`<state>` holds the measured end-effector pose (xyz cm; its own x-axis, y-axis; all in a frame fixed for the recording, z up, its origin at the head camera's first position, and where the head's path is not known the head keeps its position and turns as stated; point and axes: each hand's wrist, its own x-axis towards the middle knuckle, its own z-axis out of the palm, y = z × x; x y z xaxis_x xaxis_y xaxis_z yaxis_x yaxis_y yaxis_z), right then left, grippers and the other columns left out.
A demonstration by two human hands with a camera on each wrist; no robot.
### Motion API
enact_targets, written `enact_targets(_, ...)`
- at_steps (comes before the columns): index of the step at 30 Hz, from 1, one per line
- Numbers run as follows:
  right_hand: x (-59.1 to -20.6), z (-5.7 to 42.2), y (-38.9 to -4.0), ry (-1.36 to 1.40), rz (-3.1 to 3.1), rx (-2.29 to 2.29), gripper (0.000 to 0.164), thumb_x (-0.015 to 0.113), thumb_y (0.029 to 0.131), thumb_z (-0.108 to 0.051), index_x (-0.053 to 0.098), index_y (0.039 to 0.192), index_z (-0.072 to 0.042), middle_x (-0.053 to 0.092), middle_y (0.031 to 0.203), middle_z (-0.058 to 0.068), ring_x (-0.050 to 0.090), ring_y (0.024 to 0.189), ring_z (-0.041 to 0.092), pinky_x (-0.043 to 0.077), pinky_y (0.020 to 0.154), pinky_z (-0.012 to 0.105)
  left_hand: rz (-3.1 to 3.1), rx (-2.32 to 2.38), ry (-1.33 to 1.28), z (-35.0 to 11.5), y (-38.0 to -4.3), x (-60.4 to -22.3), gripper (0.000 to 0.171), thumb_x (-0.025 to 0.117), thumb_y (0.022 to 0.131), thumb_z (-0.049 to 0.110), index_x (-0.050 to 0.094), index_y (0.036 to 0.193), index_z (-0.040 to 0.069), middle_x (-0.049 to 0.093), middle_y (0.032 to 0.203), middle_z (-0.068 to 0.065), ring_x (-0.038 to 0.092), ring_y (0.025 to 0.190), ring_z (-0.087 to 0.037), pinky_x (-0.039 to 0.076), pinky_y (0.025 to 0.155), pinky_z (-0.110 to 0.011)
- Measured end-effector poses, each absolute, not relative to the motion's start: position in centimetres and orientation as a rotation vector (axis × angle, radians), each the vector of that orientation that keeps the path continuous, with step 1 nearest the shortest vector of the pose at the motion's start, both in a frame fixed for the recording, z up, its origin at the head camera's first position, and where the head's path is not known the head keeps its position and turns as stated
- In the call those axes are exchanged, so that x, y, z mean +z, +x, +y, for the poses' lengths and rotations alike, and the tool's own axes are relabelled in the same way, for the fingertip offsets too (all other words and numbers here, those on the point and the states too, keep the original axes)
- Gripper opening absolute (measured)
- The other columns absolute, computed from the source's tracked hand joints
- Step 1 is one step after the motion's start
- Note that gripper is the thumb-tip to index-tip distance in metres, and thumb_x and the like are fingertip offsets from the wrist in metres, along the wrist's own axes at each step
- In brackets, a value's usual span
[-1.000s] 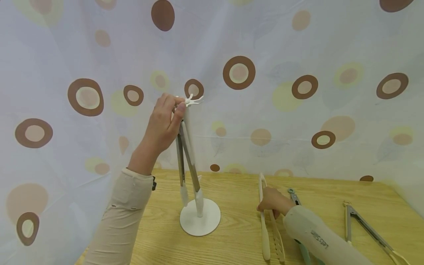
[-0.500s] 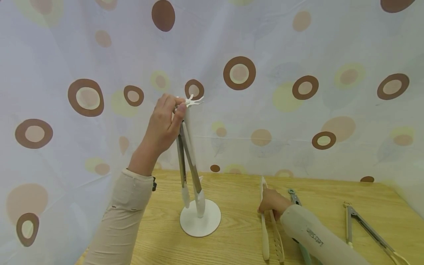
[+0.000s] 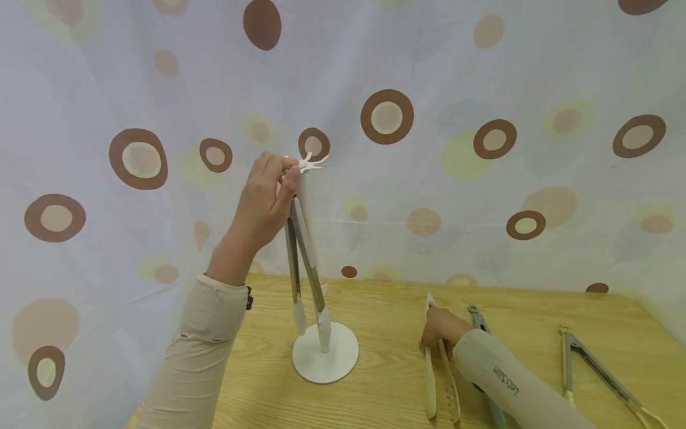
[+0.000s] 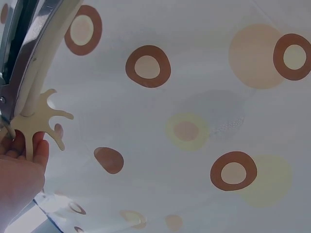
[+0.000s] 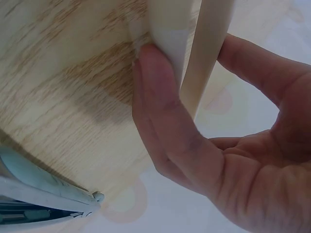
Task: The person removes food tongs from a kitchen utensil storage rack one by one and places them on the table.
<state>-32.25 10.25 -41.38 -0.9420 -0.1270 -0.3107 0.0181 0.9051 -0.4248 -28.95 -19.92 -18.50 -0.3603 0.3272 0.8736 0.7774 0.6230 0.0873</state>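
A white stand (image 3: 325,366) with a round base and branching hooks at its top rises from the table. My left hand (image 3: 262,196) pinches at those hooks (image 4: 41,116); the exact hold is partly hidden. Metal tongs (image 3: 308,256) with white tips hang down under that hand, beside the post. My right hand (image 3: 443,328) grips cream tongs (image 3: 431,381) lying on the table, thumb and fingers on opposite sides of their arms (image 5: 206,58). Their lower ends, one slotted, point toward me.
Green-blue tongs (image 3: 479,322) lie just right of my right hand, partly under the sleeve. Farther right, spread metal tongs (image 3: 595,363) with cream tips rest on the wooden table (image 3: 380,333). A dotted curtain (image 3: 429,179) hangs behind the table.
My right hand shifts slightly to the right, and the far end of the cream tongs moves right and nearer to me, its arms closer together. The left hand stays put.
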Motion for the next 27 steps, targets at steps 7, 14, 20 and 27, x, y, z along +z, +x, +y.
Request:
enact_targets(7, -40.92, 10.31, -32.16, -0.104, 2.727, -0.579, 0.054, 0.079, 0.077, -0.009, 0.048, 0.107, 0.023, 0.057, 0.089, 0.038, 0.065, 0.053, 0.035, 0.054, 0.049, 0.036, -1.934, -0.626, -0.867, -20.21, -28.77, -18.52, 0.069, 0.022, 0.102, 0.055, 0.055, 0.104, -0.006, 0.049, 0.095, -0.020, 0.043, 0.089, -0.034, 0.036, 0.078, -0.043)
enact_targets(14, -40.59, 10.71, -32.03, -0.156, 2.698, -0.616, 0.054, 0.079, 0.079, -0.013, 0.049, 0.109, 0.020, 0.061, 0.085, 0.033, 0.066, 0.055, 0.033, 0.055, 0.051, 0.036, -1.936, -0.628, -0.873, -20.27, -28.76, -18.46, 0.071, 0.021, 0.101, 0.055, 0.055, 0.104, -0.006, 0.049, 0.095, -0.020, 0.044, 0.090, -0.034, 0.036, 0.078, -0.043)
enact_targets(20, -40.90, 11.17, -32.41, -0.226, 2.671, -0.615, 0.043, 0.077, 0.082, -0.015, 0.057, 0.108, 0.013, 0.060, 0.090, 0.033, 0.066, 0.055, 0.032, 0.055, 0.051, 0.038, -1.953, -0.634, -0.873, -20.15, -28.75, -18.29, 0.073, 0.019, 0.101, 0.057, 0.056, 0.106, -0.006, 0.049, 0.094, -0.019, 0.043, 0.089, -0.033, 0.036, 0.079, -0.044)
enact_targets(27, -40.88, 11.00, -32.54, -0.257, 2.732, -0.508, 0.031, 0.073, 0.086, -0.014, 0.061, 0.098, 0.012, 0.062, 0.086, 0.026, 0.065, 0.059, 0.028, 0.055, 0.054, 0.035, -1.958, -0.632, -0.872, -20.14, -28.87, -18.21, 0.067, 0.021, 0.102, 0.052, 0.055, 0.100, -0.005, 0.048, 0.091, -0.018, 0.043, 0.088, -0.033, 0.035, 0.079, -0.043)
